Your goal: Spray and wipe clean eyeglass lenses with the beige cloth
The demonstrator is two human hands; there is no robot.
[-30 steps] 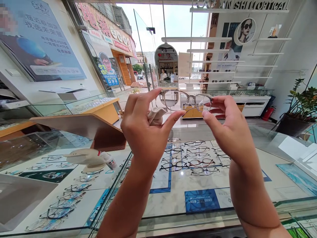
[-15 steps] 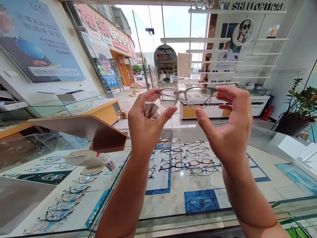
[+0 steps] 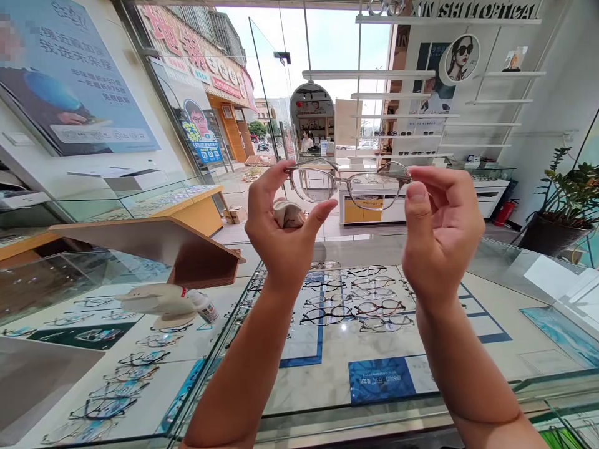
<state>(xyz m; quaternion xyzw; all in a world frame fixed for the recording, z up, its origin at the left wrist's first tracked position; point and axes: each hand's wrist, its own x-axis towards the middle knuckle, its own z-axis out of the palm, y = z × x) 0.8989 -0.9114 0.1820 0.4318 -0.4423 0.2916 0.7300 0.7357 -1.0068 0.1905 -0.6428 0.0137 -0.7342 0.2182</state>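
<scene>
A pair of eyeglasses [image 3: 343, 180] with a thin frame and clear lenses is held up in front of me, above the glass counter. My left hand [image 3: 283, 249] is closed on the frame's left end, fingers at the top corner, and a crumpled pale cloth [image 3: 287, 213] is tucked in the same palm. At the other end, my right hand [image 3: 442, 234] pinches the frame's outer corner between thumb and fingers. Below the hands, rows of other eyeglasses [image 3: 379, 307] lie in the display counter [image 3: 327, 390].
A brown angled stand [image 3: 154, 246] rises on the left counter, near a beige animal-shaped object [image 3: 156, 299] and a small white bottle [image 3: 206, 307]. A blue leaflet [image 3: 381, 379] lies near the front. Further off are an arched mirror [image 3: 312, 115], wall shelves [image 3: 402, 116] and a potted plant [image 3: 561, 212].
The eyeglasses have tilted, their right side lower and their temples now showing above the lenses. My right thumb has moved up and right to meet the frame corner. The left hand has shifted slightly.
</scene>
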